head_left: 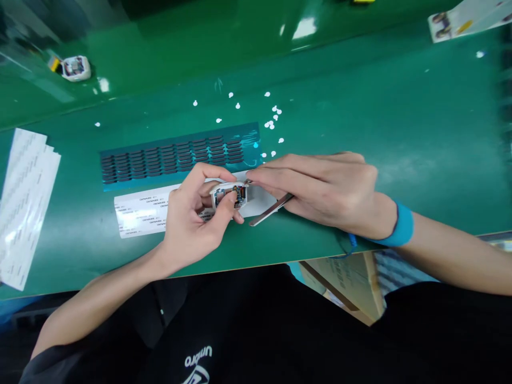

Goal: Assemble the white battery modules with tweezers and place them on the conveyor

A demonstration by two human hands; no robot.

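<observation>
My left hand (pixel 192 224) grips a small white plastic housing (pixel 241 198), with its open side up. Inside it a circuit board shows, and my left thumb lies across the board. My right hand (pixel 332 186) is closed, with metal tweezers (pixel 269 213) tucked under its fingers, their tips pointing down and left. The right thumb and forefinger meet at the housing's upper right corner; whatever is between them is too small to make out. Below both hands lies a white printed backing strip (pixel 140 213), partly covered. Behind it is a teal sheet (pixel 252 133) with rows of dark pads.
Several small white round tabs (pixel 271 125) are scattered beyond my hands. A stack of white printed strips (pixel 28 202) lies at left. Another white housing (pixel 76 68) sits at the far left. A blue wrist band (pixel 402 226) with a cord circles my right wrist.
</observation>
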